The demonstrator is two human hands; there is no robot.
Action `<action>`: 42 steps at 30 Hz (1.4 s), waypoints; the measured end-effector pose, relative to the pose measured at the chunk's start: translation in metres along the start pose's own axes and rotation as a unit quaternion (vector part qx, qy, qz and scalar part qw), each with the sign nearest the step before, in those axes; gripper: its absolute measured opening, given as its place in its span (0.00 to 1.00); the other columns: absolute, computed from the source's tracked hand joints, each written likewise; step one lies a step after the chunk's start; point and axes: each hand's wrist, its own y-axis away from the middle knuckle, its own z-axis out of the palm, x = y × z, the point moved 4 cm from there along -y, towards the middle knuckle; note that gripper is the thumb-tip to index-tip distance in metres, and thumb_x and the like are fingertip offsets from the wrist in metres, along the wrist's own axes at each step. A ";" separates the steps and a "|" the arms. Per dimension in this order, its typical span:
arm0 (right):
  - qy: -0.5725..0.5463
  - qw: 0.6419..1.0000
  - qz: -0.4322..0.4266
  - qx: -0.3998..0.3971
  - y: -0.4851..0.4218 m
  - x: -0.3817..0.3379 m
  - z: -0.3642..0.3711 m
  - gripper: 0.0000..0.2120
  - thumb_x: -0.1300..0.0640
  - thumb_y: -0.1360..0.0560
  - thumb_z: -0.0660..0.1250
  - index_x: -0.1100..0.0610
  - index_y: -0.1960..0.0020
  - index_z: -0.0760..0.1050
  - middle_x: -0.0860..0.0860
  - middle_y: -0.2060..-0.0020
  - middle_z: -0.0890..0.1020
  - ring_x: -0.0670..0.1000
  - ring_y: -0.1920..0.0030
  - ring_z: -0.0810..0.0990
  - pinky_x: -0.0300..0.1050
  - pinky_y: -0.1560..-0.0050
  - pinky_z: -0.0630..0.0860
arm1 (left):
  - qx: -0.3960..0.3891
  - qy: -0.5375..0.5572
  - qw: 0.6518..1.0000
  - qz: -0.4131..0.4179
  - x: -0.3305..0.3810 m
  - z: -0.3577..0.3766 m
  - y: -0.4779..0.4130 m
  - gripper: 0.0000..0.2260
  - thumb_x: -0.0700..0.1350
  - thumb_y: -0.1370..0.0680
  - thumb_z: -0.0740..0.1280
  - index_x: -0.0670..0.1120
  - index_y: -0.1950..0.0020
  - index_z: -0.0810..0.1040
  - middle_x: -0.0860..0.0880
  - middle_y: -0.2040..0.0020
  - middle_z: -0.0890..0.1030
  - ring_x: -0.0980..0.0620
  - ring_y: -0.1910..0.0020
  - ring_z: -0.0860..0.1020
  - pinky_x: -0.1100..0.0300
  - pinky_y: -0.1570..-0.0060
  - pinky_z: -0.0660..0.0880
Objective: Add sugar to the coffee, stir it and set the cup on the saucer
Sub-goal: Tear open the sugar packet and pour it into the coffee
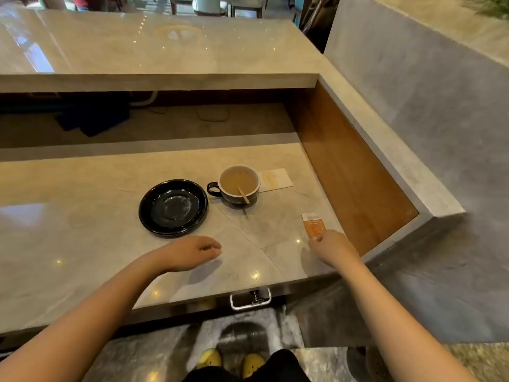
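Note:
A dark cup (239, 184) of milky coffee stands on the marble counter (82, 216), its handle pointing left and a wooden stirrer (243, 194) leaning in it. An empty black saucer (173, 206) lies just left of the cup. My right hand (332, 248) pinches the lower end of an orange and white sugar sachet (313, 225), near the counter's right edge. My left hand (192, 252) rests on the counter in front of the saucer, fingers curled, holding nothing.
A pale paper napkin (276, 179) lies flat behind and to the right of the cup. A raised marble ledge (165, 81) runs across the back, and a wooden side panel (344, 172) closes the right. A metal handle (250, 300) hangs under the front edge.

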 end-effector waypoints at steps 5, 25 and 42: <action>0.009 0.990 -0.010 0.140 -0.005 0.001 0.004 0.14 0.51 0.24 0.62 0.61 0.46 0.74 0.58 0.49 0.80 0.58 0.49 0.78 0.51 0.51 0.77 | 0.157 -0.011 0.987 -0.009 -0.007 -0.001 -0.032 0.18 0.48 0.22 0.60 0.45 0.33 0.70 0.45 0.35 0.75 0.47 0.38 0.73 0.55 0.40 0.69; -0.165 0.956 0.009 0.241 -0.021 0.013 0.017 0.12 0.57 0.26 0.67 0.63 0.46 0.73 0.59 0.47 0.74 0.59 0.49 0.75 0.52 0.49 0.75 | 0.274 -0.193 0.938 0.088 -0.015 0.064 -0.054 0.28 0.59 0.22 0.45 0.46 0.26 0.53 0.46 0.24 0.52 0.53 0.27 0.43 0.60 0.30 0.35; -0.448 0.878 -0.168 -0.017 0.020 -0.087 0.069 0.01 0.61 0.23 0.61 0.58 0.52 0.71 0.53 0.60 0.77 0.49 0.60 0.75 0.38 0.60 0.73 | 0.287 0.291 0.909 0.085 0.018 0.063 -0.038 0.12 0.46 0.21 0.59 0.54 0.38 0.73 0.57 0.43 0.78 0.59 0.43 0.75 0.57 0.39 0.71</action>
